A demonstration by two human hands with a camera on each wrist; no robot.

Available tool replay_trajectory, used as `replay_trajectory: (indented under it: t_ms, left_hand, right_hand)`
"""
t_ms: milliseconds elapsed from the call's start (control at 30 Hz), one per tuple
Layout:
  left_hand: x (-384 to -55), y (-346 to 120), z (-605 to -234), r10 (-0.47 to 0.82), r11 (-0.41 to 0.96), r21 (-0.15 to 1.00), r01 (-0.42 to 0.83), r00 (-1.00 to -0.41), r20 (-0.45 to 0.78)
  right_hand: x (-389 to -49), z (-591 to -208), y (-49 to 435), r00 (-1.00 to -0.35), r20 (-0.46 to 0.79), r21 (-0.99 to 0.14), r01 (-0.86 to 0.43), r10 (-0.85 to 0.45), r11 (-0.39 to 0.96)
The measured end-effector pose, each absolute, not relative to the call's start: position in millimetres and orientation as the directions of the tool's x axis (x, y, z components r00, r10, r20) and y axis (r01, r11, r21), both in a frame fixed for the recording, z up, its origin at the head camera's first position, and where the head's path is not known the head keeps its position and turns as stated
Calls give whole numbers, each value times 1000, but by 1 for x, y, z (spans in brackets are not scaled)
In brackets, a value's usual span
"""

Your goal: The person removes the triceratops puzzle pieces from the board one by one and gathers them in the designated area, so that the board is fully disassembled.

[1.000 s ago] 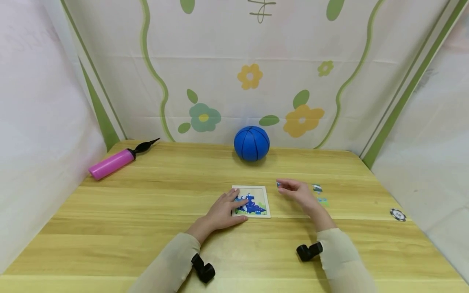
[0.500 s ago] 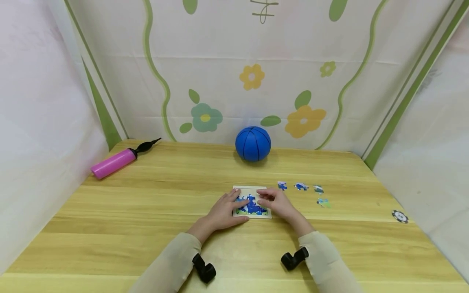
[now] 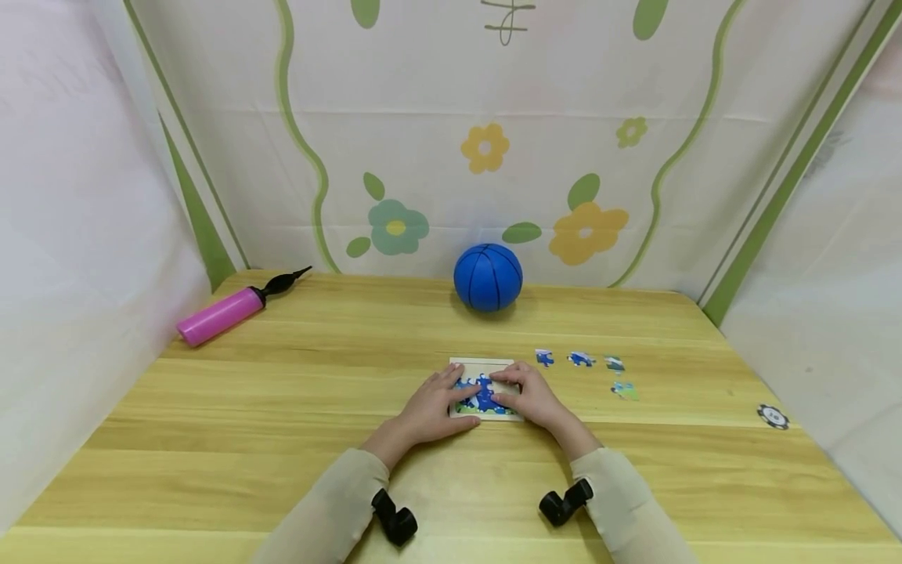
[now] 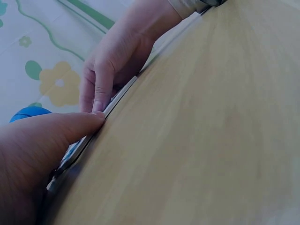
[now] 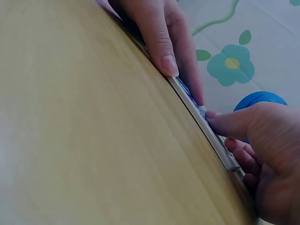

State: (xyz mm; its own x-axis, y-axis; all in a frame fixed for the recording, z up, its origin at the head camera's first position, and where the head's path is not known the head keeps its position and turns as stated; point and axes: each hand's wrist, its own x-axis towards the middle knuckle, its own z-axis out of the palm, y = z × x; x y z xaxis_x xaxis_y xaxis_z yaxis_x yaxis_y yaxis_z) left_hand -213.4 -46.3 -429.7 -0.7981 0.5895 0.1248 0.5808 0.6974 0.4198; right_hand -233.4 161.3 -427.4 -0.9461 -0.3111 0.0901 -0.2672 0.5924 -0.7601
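Note:
A square jigsaw puzzle board [image 3: 482, 362] with a pale frame lies on the table, its blue dinosaur picture [image 3: 485, 395] partly assembled. My left hand [image 3: 431, 407] rests over its left side, fingers spread across it and thumb along the near edge. From the right, my right hand [image 3: 532, 395] reaches over the board. In the right wrist view, the right thumb [image 5: 229, 123] touches the picture, while other fingers curl beside the board's end. Whether a piece is between those fingertips is hidden. Several loose puzzle pieces [image 3: 581, 359] lie right of the board.
A blue ball [image 3: 488, 277] stands behind the board near the back wall. A pink hand pump [image 3: 221, 316] lies at the table's far left. Near the right edge is a round black-and-white chip [image 3: 773, 416]. Patterned cloth encloses the table's back and sides.
My right hand has moved left from the loose pieces onto the board's right side, uncovering pieces beneath it. The left hand stays on the board.

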Motion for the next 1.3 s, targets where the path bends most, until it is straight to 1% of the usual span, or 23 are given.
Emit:
replay_trajectory:
  t_ms: [167,267,600,833,1100,1300]
  left_hand:
    - [-216,-50,-429,585,668,446,596,-791,179]
    - [-219,-54,-430,567,670,453,588,-799,200]
    - [-223,-58,-431,557,680,470,563,-813,168]
    - [-222,-58,-431,554,686,470,555,-818,156]
    - [-221,-58,-430,553,692,466,551,-820,149]
    - [-221,-58,-429,551,695,470,544,-823,138]
  right_hand:
    - [-233,-428,161,-946,100,-764,-271,-308,585]
    - [-233,-428,161,-947,97,-764,-268,-306,587]
    - [-231,-427,160,-941,137,-737,-306,-310,603]
    - [-230,-428,156,-949,151,-715,-298,-276,633]
    - [-229,-427,154,-948,161,-699,-306,-274,647]
    - [-229,-426,154,-954,149,-721,-285,-260,631]
